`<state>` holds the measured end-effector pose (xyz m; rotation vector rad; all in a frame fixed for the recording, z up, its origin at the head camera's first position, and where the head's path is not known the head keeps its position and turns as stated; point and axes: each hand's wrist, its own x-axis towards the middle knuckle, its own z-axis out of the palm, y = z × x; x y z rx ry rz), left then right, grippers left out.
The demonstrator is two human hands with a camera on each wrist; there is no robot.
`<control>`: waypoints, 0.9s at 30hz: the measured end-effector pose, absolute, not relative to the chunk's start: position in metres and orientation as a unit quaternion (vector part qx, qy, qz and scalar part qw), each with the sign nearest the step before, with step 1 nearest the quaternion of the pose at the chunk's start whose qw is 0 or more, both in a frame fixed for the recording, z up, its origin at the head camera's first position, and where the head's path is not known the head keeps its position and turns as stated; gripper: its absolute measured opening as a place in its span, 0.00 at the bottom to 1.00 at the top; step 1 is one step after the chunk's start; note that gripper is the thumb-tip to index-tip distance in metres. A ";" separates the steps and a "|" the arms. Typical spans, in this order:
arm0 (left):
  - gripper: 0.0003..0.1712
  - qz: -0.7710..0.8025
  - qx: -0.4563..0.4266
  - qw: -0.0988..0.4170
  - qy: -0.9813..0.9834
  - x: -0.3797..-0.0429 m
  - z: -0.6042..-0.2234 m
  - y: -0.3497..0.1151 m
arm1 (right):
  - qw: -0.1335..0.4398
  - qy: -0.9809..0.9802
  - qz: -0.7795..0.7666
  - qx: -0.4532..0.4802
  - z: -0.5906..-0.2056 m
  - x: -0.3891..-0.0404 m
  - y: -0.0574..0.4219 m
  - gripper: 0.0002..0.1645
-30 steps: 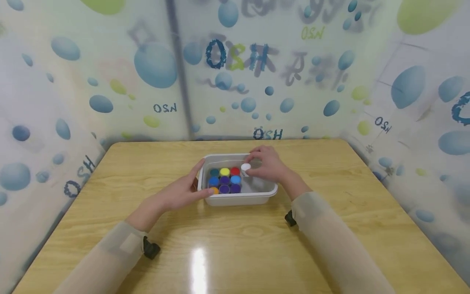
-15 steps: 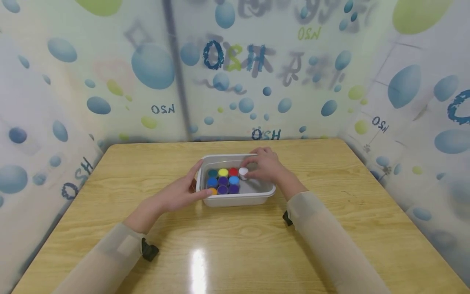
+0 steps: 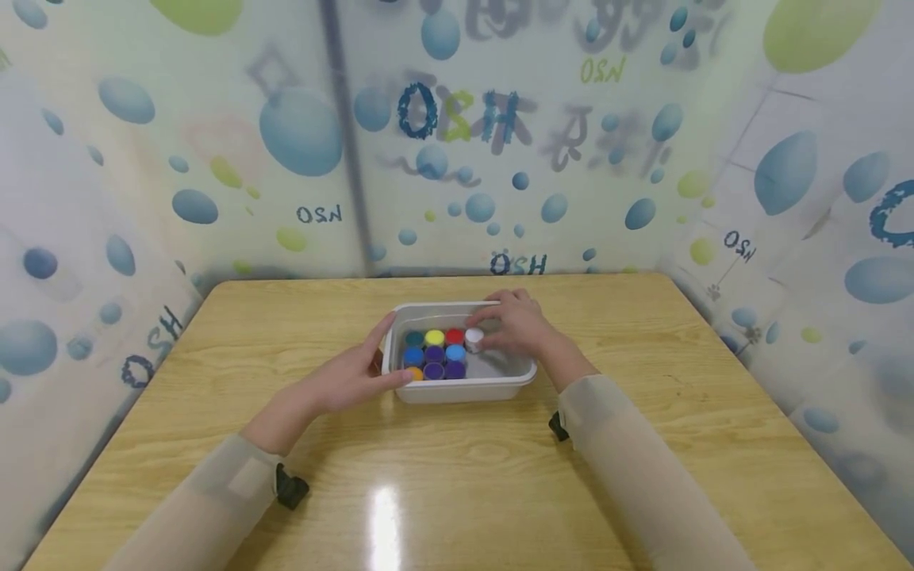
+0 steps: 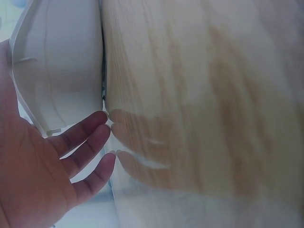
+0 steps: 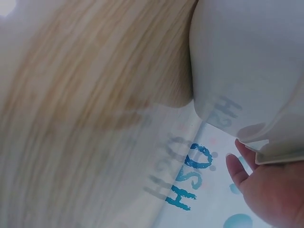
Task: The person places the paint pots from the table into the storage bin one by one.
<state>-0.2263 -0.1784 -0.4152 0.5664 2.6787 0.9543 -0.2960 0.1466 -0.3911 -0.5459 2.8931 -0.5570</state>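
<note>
A white plastic tub (image 3: 464, 391) stands on the wooden table. Inside its left part, small jars with coloured lids are packed in rows, among them a yellow-lidded jar (image 3: 434, 338), a red-lidded jar (image 3: 454, 337) and a light-blue-lidded jar (image 3: 455, 353). My left hand (image 3: 347, 377) spans the tub's left end, thumb over the front rim; in the left wrist view three fingers stretch loosely beside the tub wall. With thumb and index finger my right hand (image 3: 520, 325) holds a white-lidded jar (image 3: 474, 340) upright, right of the red-lidded one. The other right fingers lie at the back rim.
The wooden table (image 3: 443, 476) carries a bright glare streak at its front. Patterned panels (image 3: 457, 182) with blue and green drops enclose the table at the back and both sides. Dark wrist cameras sit under both sleeves (image 3: 207, 492).
The white-lidded jar has gone from tilted in my right fingers to upright, down at the end of the back row beside the red-lidded jar. My left hand stays at the tub's left end.
</note>
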 end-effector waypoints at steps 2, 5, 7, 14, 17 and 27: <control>0.66 0.328 0.193 0.119 0.917 -0.226 -0.416 -0.178 | 0.072 0.962 -0.186 -0.184 -0.391 -0.297 0.147 0.23; 0.66 0.328 0.194 0.117 0.917 -0.225 -0.415 -0.178 | 0.071 0.960 -0.193 -0.189 -0.392 -0.298 0.148 0.23; 0.65 0.331 0.198 0.116 0.915 -0.226 -0.415 -0.178 | 0.070 0.958 -0.199 -0.192 -0.392 -0.298 0.148 0.24; 0.66 0.327 0.195 0.119 0.917 -0.225 -0.415 -0.180 | 0.064 0.954 -0.208 -0.207 -0.394 -0.298 0.150 0.25; 0.66 0.328 0.198 0.117 0.916 -0.224 -0.415 -0.179 | 0.059 0.952 -0.213 -0.212 -0.393 -0.297 0.152 0.25; 0.66 0.323 0.201 0.120 0.917 -0.221 -0.410 -0.173 | 0.056 0.941 -0.271 -0.196 -0.393 -0.294 0.160 0.24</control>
